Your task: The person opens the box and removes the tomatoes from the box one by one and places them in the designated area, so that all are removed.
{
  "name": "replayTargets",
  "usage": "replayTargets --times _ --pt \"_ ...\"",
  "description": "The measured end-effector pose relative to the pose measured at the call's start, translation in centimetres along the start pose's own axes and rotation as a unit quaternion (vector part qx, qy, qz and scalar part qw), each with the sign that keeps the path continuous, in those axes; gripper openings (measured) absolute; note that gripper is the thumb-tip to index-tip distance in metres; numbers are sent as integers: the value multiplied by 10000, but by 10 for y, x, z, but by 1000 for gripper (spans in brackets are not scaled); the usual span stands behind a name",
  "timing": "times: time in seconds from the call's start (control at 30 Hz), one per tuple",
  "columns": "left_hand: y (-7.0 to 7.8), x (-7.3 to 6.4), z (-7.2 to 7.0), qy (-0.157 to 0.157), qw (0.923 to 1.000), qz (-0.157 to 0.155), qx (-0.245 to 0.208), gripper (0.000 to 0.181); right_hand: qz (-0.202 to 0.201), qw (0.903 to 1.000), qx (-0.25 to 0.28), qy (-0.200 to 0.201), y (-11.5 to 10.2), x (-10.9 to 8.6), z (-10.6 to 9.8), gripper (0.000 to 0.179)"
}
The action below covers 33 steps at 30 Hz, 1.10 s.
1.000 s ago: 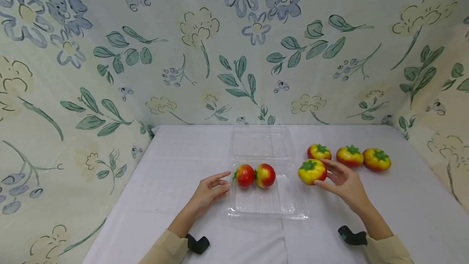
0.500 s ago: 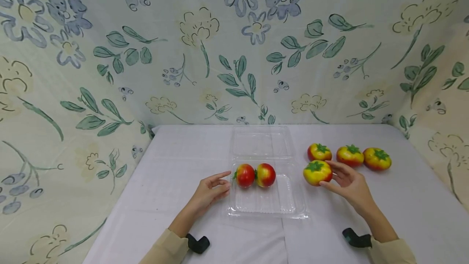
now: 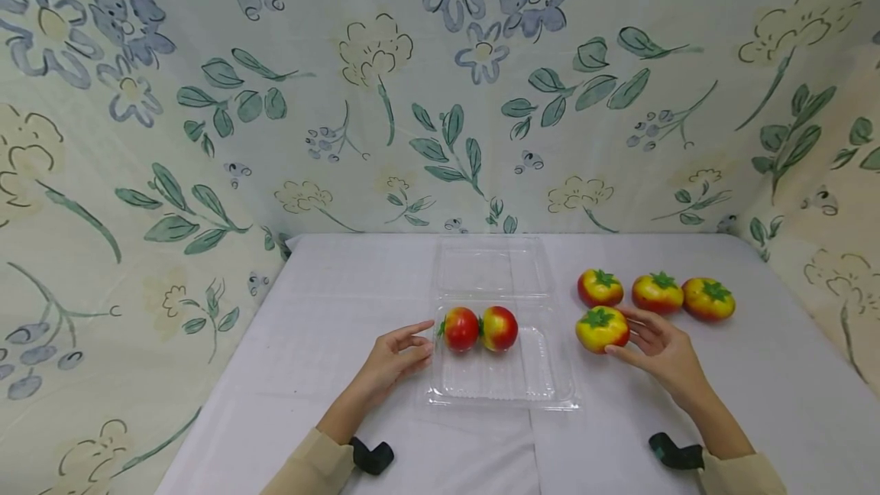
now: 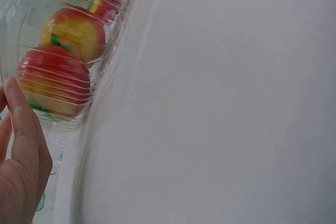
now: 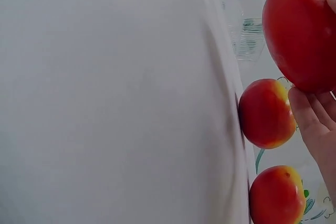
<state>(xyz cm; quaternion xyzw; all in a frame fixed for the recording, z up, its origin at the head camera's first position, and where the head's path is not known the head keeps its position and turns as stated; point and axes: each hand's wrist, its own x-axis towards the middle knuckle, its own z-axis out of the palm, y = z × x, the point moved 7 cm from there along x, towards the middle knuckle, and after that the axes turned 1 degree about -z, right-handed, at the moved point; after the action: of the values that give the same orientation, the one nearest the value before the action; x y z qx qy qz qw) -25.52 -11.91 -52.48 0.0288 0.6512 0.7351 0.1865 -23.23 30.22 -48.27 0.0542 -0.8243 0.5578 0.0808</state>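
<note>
In the head view, my right hand (image 3: 665, 350) pinches a yellow-and-red persimmon (image 3: 600, 328) between thumb and fingers, its green leafy top upward. The right wrist view shows the red underside of this persimmon (image 5: 299, 38) above the table. Left of it lies a clear plastic clamshell box (image 3: 505, 406), lid folded back. Two persimmons, one at the left (image 3: 460, 329) and one beside it (image 3: 499, 328), lie on their sides in its far left part. My left hand (image 3: 392, 365) has its fingertips at the box's left rim, fingers fairly straight; a firm grip is not visible.
Three more persimmons stand in a row at the back right: one (image 3: 600, 287) just behind the held one, then a second (image 3: 658, 293) and a third (image 3: 709, 299). The white-covered table (image 3: 330, 281) ends against a flowered cloth (image 3: 440, 136).
My right hand, holding the persimmon, has moved right and slightly nearer, away from the box. The left hand, the box and the other persimmons have stayed put.
</note>
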Motion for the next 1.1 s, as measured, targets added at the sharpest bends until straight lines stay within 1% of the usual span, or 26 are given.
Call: replayTargets --times 0.27,0.43,0.8,0.97,1.1 --pt "0 0 1 36 10000 -8 24 51 296 9995 -67 -66 8 -1 -3 67" --pt "0 0 1 46 10000 -14 39 52 372 9991 -177 -81 11 -1 -4 67" --pt "0 0 1 50 10000 -7 38 52 667 9974 50 -274 20 -1 -4 69" --pt "0 0 0 56 10000 -20 49 52 805 9962 43 -333 23 -2 -4 70" --pt "-1 0 -1 53 10000 -20 42 53 807 9960 46 -388 25 -2 -5 69"
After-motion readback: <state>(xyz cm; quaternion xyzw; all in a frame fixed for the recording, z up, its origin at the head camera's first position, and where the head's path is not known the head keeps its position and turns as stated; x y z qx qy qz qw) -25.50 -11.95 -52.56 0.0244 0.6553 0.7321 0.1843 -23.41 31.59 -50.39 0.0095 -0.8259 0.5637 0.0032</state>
